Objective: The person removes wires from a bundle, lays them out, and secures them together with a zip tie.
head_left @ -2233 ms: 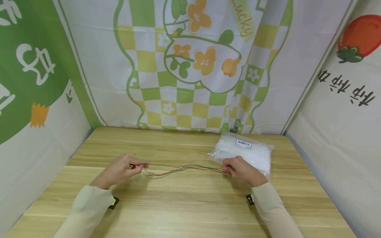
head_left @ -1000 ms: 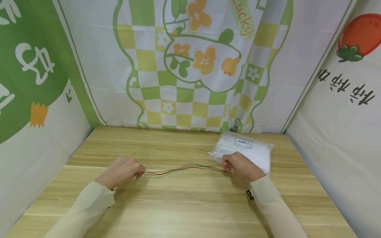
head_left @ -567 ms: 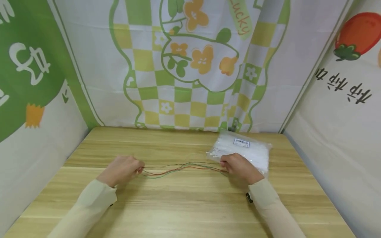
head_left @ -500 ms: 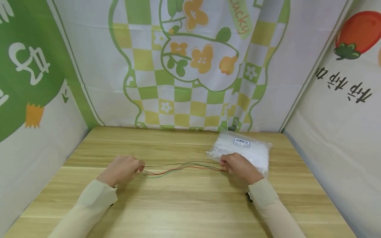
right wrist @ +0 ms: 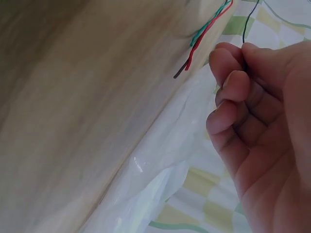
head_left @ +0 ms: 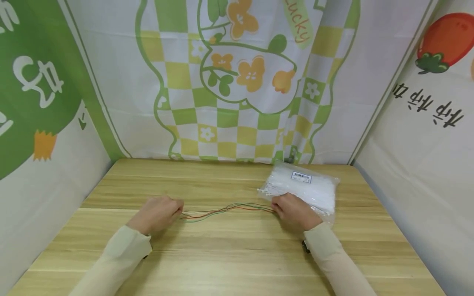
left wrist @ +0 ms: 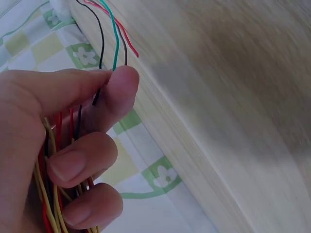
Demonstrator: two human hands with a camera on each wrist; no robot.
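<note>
Mid-frame over the counter (head_left: 237, 255), the left hand (head_left: 157, 213) and right hand (head_left: 294, 210) are each pinching thin coloured wires (head_left: 226, 209); "Lucky" is showing on the backdrop (head_left: 300, 25) up top.

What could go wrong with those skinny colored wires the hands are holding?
The right hand pinches only one black wire; the red and green ends lie loose and might slip away. The wires cross between the hands and may tangle. The left hand grips many wires, so one could drop.
</note>
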